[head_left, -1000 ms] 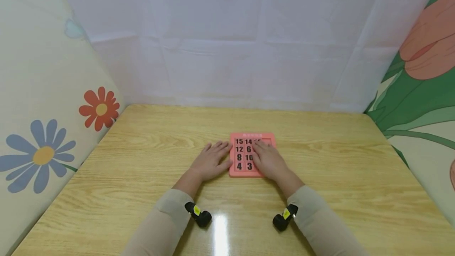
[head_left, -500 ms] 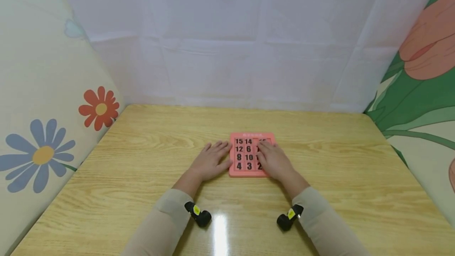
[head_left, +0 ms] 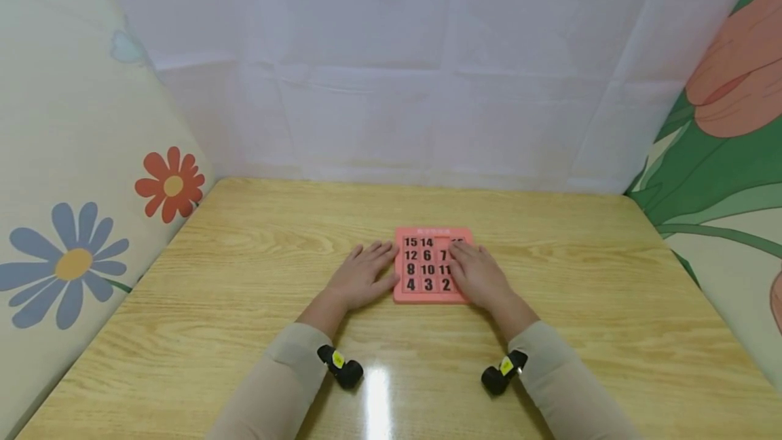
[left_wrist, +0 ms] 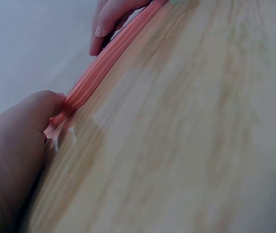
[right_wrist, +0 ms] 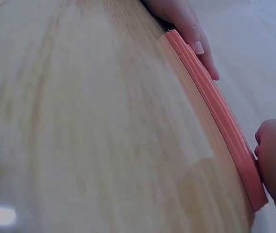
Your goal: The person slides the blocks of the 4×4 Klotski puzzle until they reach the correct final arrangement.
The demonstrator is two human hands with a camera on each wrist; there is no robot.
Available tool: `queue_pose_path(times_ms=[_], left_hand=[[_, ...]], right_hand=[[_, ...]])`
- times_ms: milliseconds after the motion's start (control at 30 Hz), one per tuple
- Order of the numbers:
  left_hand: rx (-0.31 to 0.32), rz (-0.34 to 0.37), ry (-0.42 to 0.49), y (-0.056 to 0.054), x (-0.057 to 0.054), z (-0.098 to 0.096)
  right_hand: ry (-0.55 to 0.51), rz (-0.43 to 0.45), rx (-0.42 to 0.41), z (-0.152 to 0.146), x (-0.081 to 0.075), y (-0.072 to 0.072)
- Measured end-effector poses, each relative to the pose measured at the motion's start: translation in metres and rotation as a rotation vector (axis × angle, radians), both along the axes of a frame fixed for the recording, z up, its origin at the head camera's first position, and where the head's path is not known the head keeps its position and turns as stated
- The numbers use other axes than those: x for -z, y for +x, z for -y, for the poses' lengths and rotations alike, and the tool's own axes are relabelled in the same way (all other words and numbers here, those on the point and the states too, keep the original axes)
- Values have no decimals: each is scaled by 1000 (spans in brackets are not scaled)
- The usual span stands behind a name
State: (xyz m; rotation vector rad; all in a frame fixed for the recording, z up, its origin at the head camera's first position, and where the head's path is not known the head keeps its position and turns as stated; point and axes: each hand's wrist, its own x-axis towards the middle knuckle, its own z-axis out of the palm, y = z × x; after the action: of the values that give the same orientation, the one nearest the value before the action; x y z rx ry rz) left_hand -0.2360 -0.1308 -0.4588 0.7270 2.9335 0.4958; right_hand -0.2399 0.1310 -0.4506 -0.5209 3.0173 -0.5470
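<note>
Tile [head_left: 458, 241] on the pink puzzle [head_left: 421, 298] on the table [head_left: 415, 338] is now nudged to 2 o'clock, so the slot [head_left: 440, 242] above the 7 [head_left: 443, 255] is freed, left hand [head_left: 362, 277] spread at 9, right hand [head_left: 484, 280] fingers-together over 3.

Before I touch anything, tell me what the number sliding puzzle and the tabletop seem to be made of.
The number sliding puzzle looks like satin plastic, by its even pink colour and moulded-looking edge ridges. The tabletop could be varnished wood or wood-look laminate: grain shows, and light glares off its glossy surface.
</note>
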Motion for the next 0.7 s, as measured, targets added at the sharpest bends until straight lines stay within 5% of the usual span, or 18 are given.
queue_pose_path(times_ms=[700], left_hand=[[-2, -9, -6, 0, 0, 1]], right_hand=[[-3, -5, -67, 36, -6, -1]])
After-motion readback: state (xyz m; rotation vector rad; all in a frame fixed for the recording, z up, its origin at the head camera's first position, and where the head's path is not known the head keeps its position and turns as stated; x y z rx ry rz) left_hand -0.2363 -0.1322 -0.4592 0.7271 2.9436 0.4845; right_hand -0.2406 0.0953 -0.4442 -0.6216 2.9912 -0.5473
